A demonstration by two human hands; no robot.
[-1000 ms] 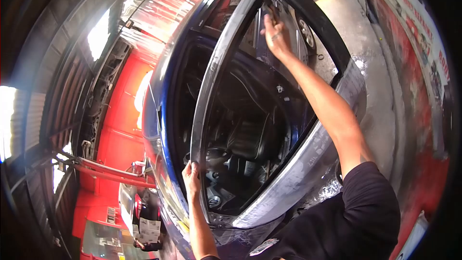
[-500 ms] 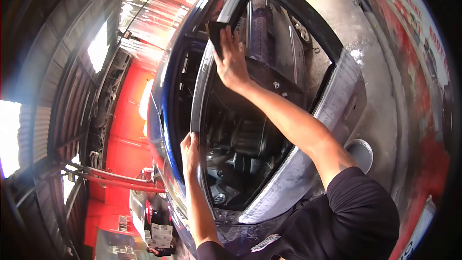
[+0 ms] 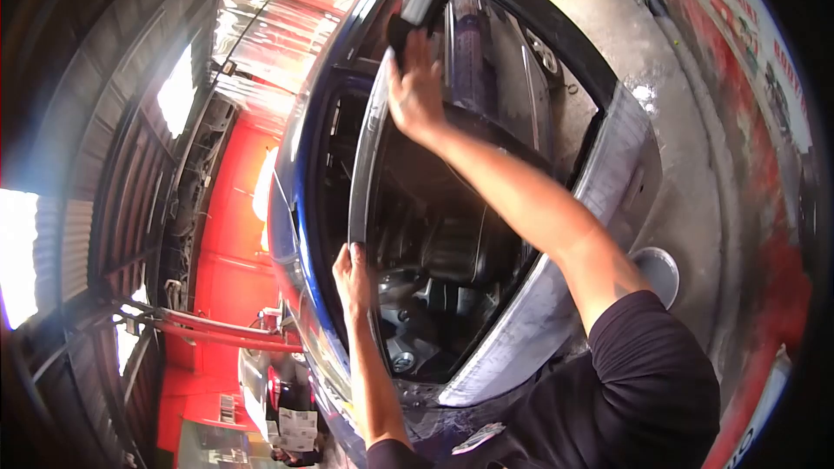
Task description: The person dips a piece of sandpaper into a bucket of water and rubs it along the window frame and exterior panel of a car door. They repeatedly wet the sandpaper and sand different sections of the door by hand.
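The car door (image 3: 521,337) stands open, its panel scuffed grey and white, with a dark window frame around the opening. My right hand (image 3: 417,97) presses a dark, flexible sheet of sandpaper (image 3: 399,32) against the upper part of this frame, fingers stretched out over it. Part of the sheet is hidden beneath the fingers. Lower down, my left hand (image 3: 352,280) is wrapped round the door's window frame (image 3: 368,152). Through the opening shows a dark seat (image 3: 456,247) inside the car.
The blue car body (image 3: 288,200) is left of the door. A round, pale container (image 3: 658,276) stands on the concrete floor (image 3: 695,208) near my right elbow. A red wall (image 3: 230,243) and another vehicle with papers (image 3: 298,427) on it are at the left.
My right hand and the sandpaper have shifted slightly along the frame, away from me. The left hand keeps its grip on the frame. The view has shifted a little.
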